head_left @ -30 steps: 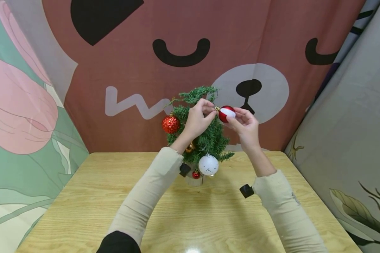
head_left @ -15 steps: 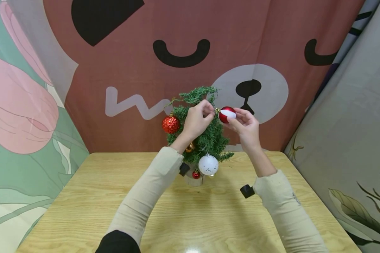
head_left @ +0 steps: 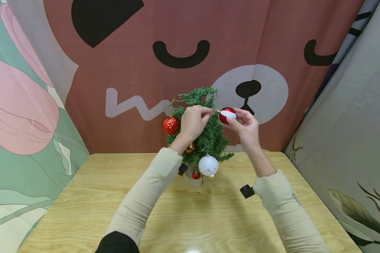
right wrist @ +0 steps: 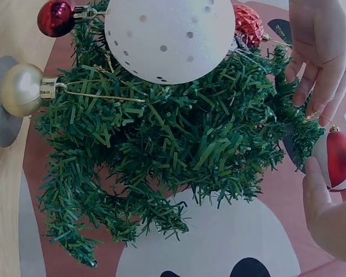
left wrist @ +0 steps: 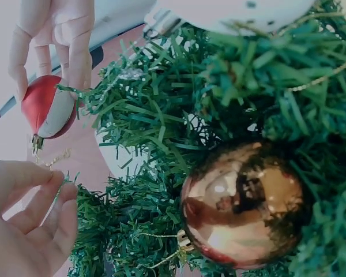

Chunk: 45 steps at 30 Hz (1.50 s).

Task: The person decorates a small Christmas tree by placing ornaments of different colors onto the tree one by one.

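A red and white Christmas bauble (head_left: 227,115) is held between the thumb and fingers of my right hand (head_left: 247,130), in front of the tree's right side. From its gold cap runs a thin gold string (left wrist: 57,157). My left hand (head_left: 194,121) pinches that string between thumb and fingertips, just left of the bauble. Behind both hands stands a small green Christmas tree (head_left: 213,135). In the right wrist view the bauble (right wrist: 338,160) is partly cut off by the frame's edge, close to a branch tip.
On the tree hang a red glittery bauble (head_left: 170,124), a white speckled bauble (head_left: 208,165), a small red bauble (head_left: 196,175), a shiny gold bauble (left wrist: 245,205) and a pale gold one (right wrist: 23,89). The tree's base (head_left: 194,181) stands on a wooden table (head_left: 114,196), before a patterned curtain (head_left: 130,70).
My left hand has shifted slightly left and turned, drawing the gold string out from the bauble. The right hand keeps the bauble in almost the same place.
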### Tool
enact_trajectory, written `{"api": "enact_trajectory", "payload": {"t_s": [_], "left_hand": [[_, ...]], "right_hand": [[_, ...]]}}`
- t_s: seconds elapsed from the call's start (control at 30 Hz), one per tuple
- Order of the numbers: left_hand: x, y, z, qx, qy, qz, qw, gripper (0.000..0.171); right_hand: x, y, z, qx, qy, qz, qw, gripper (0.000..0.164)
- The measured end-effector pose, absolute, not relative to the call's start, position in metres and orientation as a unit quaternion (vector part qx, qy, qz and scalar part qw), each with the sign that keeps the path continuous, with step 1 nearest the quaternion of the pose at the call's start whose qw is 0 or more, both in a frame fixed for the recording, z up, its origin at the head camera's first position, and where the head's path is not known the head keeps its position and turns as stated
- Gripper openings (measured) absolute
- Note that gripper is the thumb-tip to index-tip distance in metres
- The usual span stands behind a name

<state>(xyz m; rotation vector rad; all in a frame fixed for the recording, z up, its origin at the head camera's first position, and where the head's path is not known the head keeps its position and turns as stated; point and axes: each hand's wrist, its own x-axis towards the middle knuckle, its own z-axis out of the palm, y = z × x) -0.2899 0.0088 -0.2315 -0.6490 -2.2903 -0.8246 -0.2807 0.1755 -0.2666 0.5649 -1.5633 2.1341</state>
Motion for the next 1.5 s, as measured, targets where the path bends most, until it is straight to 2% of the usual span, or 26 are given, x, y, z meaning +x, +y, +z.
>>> {"api": "enact_trajectory", "payload": {"t_s": [0.23,0.5,1.13,1.5], "left_hand": [[-0.289,0.01,-0.231,-0.244,-0.857,-0.246,0.381,0.021],[-0.292,0.013,-0.224,-0.239,-0.852,-0.214,0.415,0.021],[-0.3,0.017,-0.208,-0.244,-0.862,-0.179,0.407,0.022],[-0.303,0.024,-0.193,-0.226,-0.9,-0.141,0.345,0.023]], "right_hand": [[-0.283,0.173,-0.265,0.206,-0.567,0.765,0.226,0.028],[-0.287,0.171,-0.26,0.211,-0.554,0.775,0.218,0.029],[-0.294,0.169,-0.253,0.198,-0.527,0.803,0.197,0.024],[-0.297,0.165,-0.249,0.183,-0.523,0.813,0.18,0.024]]}}
